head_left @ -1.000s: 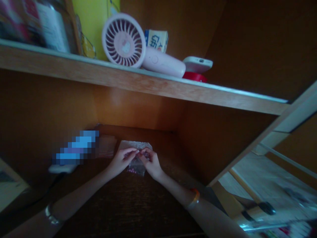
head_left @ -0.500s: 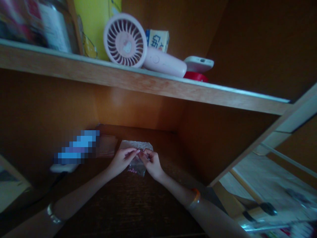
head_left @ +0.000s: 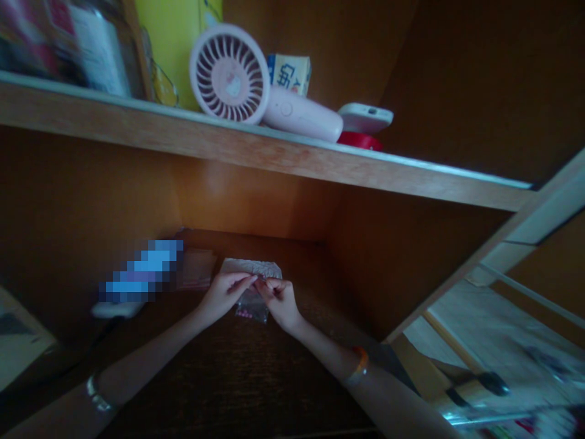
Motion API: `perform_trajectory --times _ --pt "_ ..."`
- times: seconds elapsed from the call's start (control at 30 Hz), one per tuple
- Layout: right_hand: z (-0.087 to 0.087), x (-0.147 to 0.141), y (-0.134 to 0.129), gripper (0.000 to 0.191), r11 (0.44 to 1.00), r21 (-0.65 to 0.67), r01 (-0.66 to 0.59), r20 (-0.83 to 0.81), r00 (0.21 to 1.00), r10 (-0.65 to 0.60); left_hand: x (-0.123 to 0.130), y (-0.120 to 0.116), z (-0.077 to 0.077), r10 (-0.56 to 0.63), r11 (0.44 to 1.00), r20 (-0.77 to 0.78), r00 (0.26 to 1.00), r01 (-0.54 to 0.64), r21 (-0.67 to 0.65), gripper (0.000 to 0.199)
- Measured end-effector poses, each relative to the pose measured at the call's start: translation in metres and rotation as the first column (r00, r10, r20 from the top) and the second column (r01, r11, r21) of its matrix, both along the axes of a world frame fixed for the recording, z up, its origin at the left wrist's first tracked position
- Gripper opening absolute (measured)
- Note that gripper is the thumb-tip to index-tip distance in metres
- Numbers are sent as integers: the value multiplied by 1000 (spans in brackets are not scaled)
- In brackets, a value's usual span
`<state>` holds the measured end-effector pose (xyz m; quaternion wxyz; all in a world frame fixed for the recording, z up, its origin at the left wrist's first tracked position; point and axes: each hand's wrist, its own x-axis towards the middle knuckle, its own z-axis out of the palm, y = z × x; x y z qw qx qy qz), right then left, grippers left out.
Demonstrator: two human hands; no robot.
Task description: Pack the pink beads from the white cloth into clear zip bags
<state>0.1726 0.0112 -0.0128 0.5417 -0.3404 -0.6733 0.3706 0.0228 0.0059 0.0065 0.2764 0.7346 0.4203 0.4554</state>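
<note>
A small clear plastic bag [head_left: 256, 306] hangs below my fingertips, with several pink beads [head_left: 244, 313] in its lower left corner. My left hand [head_left: 225, 296] is closed, thumb and forefinger pinching the bag's top edge. Beside it, my right hand [head_left: 284, 305] pinches the same edge, its other fingers curled in. The fingertips of both hands nearly meet, and they partly hide the top of the bag. Just behind the hands lies a whitish, crinkled flat packet or sheet [head_left: 251, 266] on the dark wooden desk [head_left: 247, 372].
Left of the hands are a stack of clear pinkish bags [head_left: 197, 268] and a blurred-out lit screen [head_left: 144, 271]. Overhead, a shelf edge [head_left: 274, 152] crosses the view, carrying a pink handheld fan [head_left: 301, 114], a phone [head_left: 365, 116] and a small box [head_left: 290, 73].
My right fingers have curled in slightly tighter at the bag's top edge. The bag has shifted a little. My left hand stays almost where it was.
</note>
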Motion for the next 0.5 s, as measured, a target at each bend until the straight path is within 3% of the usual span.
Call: perform_trajectory --times 0.27,0.4,0.5 --pt "10 11 11 55 997 32 -71 95 993 68 4 -1 -1 -8 993 123 992 22 -115 25" --pt "10 24 24 52 994 7 -112 159 981 109 3 -1 -4 -70 966 212 975 120 -230 27" --pt "12 33 34 38 985 -58 -161 157 973 168 4 -1 -7 -116 940 264 957 191 -281 32"
